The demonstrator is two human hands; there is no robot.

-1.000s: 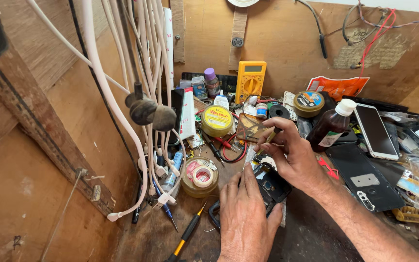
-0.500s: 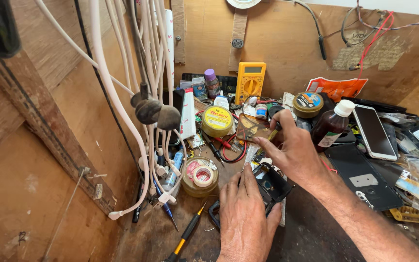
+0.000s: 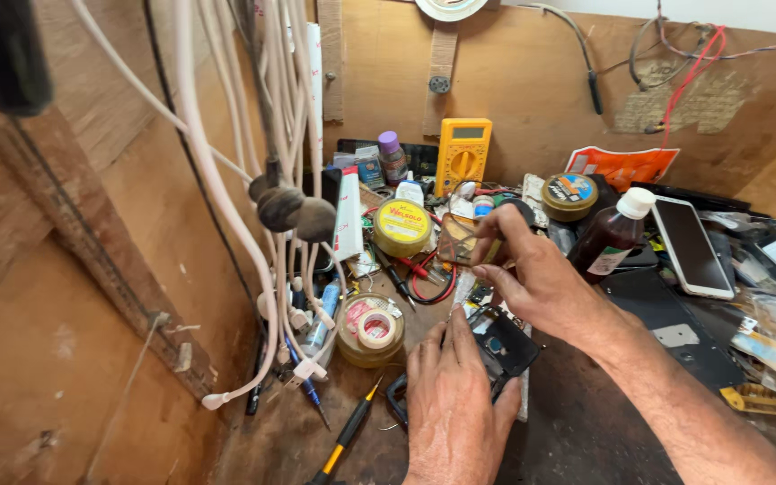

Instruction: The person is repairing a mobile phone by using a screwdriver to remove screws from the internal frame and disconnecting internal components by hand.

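Note:
My left hand [image 3: 455, 404] lies at the bottom centre, its fingers pressing down on an opened black phone [image 3: 507, 348] that rests on the bench. My right hand [image 3: 541, 283] reaches in from the lower right, past the phone. Its thumb and fingers pinch a small clear brownish plastic box [image 3: 454, 241] among the clutter, beside red and black test leads [image 3: 424, 278]. What is inside the box cannot be made out.
A yellow multimeter [image 3: 462, 154] leans on the back wall. Nearby are a yellow round tin [image 3: 402, 226], a clear tub of tape rolls [image 3: 370, 328], a brown white-capped bottle [image 3: 611, 238], a smartphone [image 3: 692, 247] and a yellow-black screwdriver [image 3: 348, 436]. White cables [image 3: 280, 135] hang at the left.
My right hand has moved up from the opened phone to the small clear box and closed on it. My left hand has stayed on the phone.

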